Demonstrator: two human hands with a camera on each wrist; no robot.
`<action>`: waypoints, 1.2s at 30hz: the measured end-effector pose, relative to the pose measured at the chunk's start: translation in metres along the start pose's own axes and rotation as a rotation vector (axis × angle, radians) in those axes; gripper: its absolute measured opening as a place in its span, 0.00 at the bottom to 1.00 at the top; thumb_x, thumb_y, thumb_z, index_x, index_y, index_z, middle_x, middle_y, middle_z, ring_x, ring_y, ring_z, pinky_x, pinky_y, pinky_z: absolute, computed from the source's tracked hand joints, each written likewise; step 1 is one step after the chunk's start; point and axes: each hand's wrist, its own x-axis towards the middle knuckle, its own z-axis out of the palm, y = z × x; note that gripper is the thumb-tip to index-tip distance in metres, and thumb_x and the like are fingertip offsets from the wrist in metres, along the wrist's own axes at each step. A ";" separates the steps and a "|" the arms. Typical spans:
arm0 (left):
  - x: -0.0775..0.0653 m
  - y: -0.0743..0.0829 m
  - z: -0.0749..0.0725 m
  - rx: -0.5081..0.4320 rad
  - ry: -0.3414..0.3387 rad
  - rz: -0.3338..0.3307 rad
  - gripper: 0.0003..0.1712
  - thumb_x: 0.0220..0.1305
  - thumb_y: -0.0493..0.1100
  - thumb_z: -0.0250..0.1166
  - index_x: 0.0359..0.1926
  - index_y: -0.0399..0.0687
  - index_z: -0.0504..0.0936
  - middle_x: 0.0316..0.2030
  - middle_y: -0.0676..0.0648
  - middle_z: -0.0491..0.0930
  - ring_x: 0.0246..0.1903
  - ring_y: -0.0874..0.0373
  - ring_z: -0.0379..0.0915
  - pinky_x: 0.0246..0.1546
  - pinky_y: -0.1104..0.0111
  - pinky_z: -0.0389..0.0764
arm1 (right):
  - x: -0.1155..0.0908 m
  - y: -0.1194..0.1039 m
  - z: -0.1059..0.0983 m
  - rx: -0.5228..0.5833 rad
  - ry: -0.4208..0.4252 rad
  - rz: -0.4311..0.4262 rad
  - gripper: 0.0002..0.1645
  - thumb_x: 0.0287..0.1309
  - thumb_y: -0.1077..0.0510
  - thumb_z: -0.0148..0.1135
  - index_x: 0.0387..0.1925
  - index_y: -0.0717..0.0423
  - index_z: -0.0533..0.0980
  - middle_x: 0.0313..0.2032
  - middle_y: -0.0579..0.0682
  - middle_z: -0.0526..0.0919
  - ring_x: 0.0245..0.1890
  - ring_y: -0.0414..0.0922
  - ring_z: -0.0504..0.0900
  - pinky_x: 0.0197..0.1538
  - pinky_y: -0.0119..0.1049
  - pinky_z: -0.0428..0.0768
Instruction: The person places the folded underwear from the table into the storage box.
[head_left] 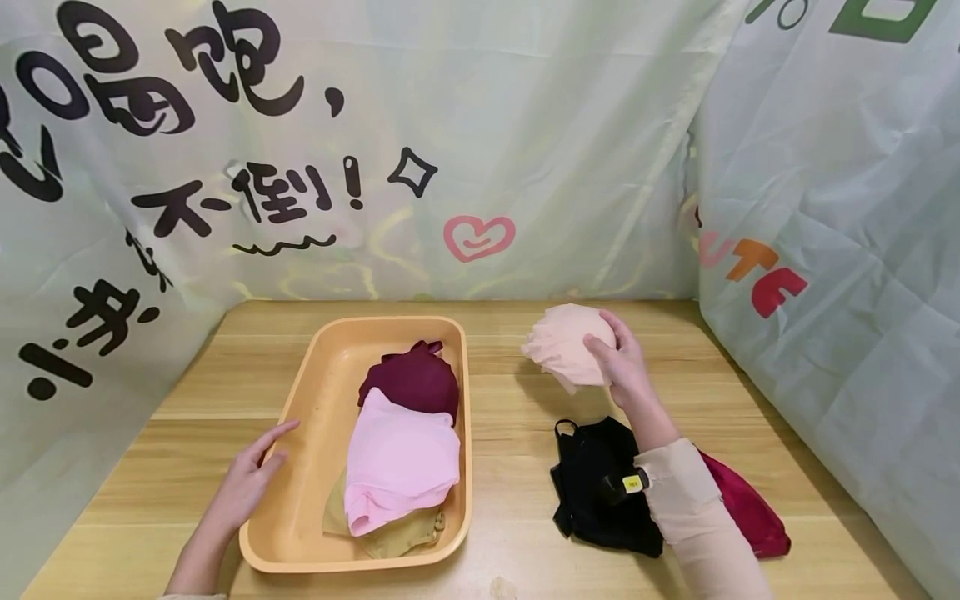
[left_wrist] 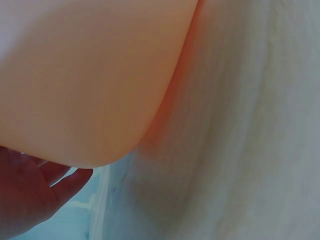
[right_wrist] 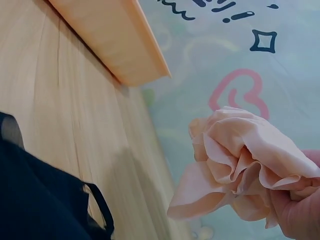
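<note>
My right hand (head_left: 628,364) grips a crumpled pale peach-pink cloth garment (head_left: 566,343) above the table, right of the tray. In the right wrist view the garment (right_wrist: 235,155) hangs in loose folds, with the thumb pressed against it. My left hand (head_left: 243,482) rests with extended fingers at the left rim of an orange plastic tray (head_left: 300,475). Along the tray's right side lie a maroon bra-like garment (head_left: 412,379), a folded light pink garment (head_left: 403,462) and a khaki one (head_left: 401,537), partly covered by the pink.
Under my right forearm lies a black garment with a thin strap (head_left: 607,492). A dark red garment (head_left: 750,508) sits beyond it, partly hidden by the sleeve. Printed cloth curtains (head_left: 585,167) enclose the wooden table (head_left: 510,467) at the back and sides.
</note>
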 end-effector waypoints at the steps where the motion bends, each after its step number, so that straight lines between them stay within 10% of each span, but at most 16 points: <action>1: 0.000 0.000 0.000 -0.001 -0.002 -0.001 0.19 0.68 0.34 0.47 0.58 0.31 0.66 0.57 0.27 0.64 0.55 0.85 0.48 0.49 0.92 0.53 | 0.000 0.001 0.002 0.003 -0.004 0.000 0.37 0.62 0.66 0.48 0.69 0.54 0.48 0.67 0.58 0.52 0.40 0.34 0.69 0.37 0.20 0.74; 16: 0.000 -0.003 0.000 -0.033 0.015 0.012 0.19 0.67 0.33 0.48 0.57 0.30 0.67 0.52 0.73 0.62 0.54 0.87 0.49 0.48 0.91 0.55 | -0.001 0.008 0.027 0.049 -0.070 -0.013 0.36 0.61 0.68 0.48 0.69 0.55 0.50 0.65 0.57 0.54 0.48 0.41 0.66 0.41 0.22 0.74; 26: 0.000 -0.004 0.000 -0.034 0.024 0.023 0.19 0.66 0.32 0.49 0.57 0.30 0.67 0.52 0.73 0.62 0.53 0.87 0.50 0.49 0.91 0.55 | -0.002 0.014 0.041 0.092 -0.121 -0.018 0.37 0.60 0.70 0.46 0.69 0.55 0.48 0.68 0.54 0.50 0.62 0.49 0.58 0.46 0.22 0.71; 36: 0.001 -0.005 0.000 -0.029 0.022 0.021 0.19 0.67 0.33 0.49 0.57 0.31 0.67 0.53 0.69 0.63 0.54 0.86 0.50 0.49 0.91 0.54 | -0.004 0.012 0.055 0.158 -0.150 -0.028 0.37 0.60 0.70 0.44 0.69 0.55 0.48 0.66 0.56 0.53 0.50 0.42 0.66 0.41 0.23 0.74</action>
